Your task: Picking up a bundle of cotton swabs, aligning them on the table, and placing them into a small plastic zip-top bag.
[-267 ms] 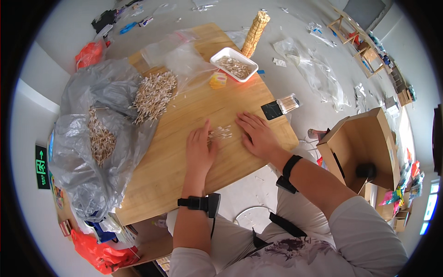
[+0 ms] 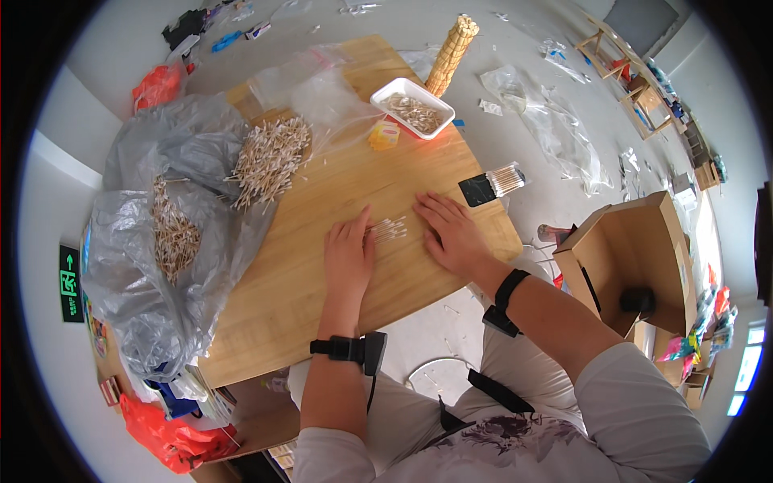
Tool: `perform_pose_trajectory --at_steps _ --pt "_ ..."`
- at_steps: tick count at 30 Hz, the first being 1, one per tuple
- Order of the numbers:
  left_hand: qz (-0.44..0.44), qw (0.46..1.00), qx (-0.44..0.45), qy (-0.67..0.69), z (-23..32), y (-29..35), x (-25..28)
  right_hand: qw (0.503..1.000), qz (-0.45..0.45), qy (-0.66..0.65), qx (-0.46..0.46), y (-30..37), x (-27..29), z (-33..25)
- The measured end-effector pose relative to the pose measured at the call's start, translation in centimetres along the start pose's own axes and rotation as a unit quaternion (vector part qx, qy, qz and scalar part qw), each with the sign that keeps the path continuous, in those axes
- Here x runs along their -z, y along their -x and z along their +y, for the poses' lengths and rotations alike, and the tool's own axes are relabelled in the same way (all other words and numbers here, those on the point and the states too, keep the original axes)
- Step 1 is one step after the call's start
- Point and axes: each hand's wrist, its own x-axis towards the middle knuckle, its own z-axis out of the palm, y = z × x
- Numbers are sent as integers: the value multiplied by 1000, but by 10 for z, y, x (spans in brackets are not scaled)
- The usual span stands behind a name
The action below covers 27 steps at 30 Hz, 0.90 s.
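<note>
Wooden counter point(image 2: 266, 306). Cotton swab pile point(image 2: 272, 161) kept at left, presumably for easy reach. Small swab bundle point(image 2: 391, 230) laid between hands, partly covered by left hand point(image 2: 349, 248), whose grip cannot be told; right hand's point(image 2: 455, 235) fingers outstretched, nothing held.

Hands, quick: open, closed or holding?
Left hand: against the small bunch of cotton swabs; grip can't be told.
Right hand: open, resting on the table, nothing visibly held.
</note>
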Motion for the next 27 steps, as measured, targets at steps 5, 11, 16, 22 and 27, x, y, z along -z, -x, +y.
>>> perform_pose_trajectory --at_steps 5,11,16,22,27 --pt "1 999 13 -38 1 -3 -4 1000 -4 1 3 0 1 0" --pt "-22 996 45 -80 4 -9 -2 1000 -5 -8 7 -3 1 -2" --pt "-2 994 34 -103 1 -8 -6 1000 -7 -3 -3 -2 2 -5" --pt "21 994 28 -103 -1 -9 -7 1000 -6 3 2 -2 2 -4" --pt "-3 998 54 33 -7 -8 1 1000 -4 2 -3 -1 1 -2"
